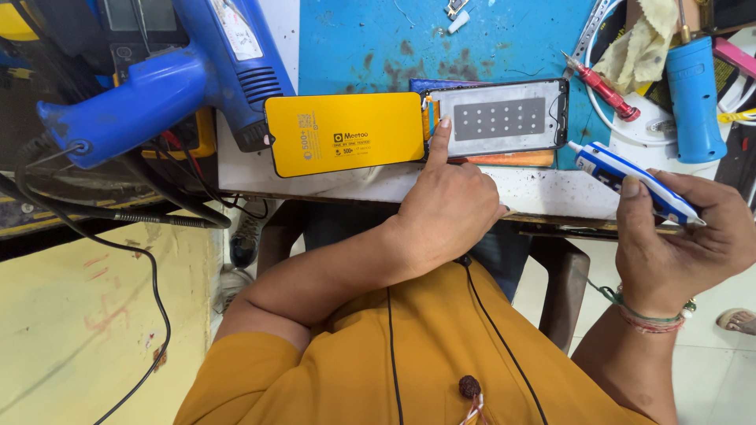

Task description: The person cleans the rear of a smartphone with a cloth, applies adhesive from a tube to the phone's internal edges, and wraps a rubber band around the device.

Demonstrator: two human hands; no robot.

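- I am pressing my left hand, index fingertip out, on the phone frame at the counter front edge.
- Right hand is grasping the white-blue glue tube.
- Yellow screen panel is lying folded open, not yet seated.

A phone-repair workshop — the scuffed, paint-chipped blue worktop shows it. A blue hot-air gun with trailing cables lies at ten o'clock, a red-handled screwdriver and a blue cylindrical tool at two o'clock — an opened phone in the middle.
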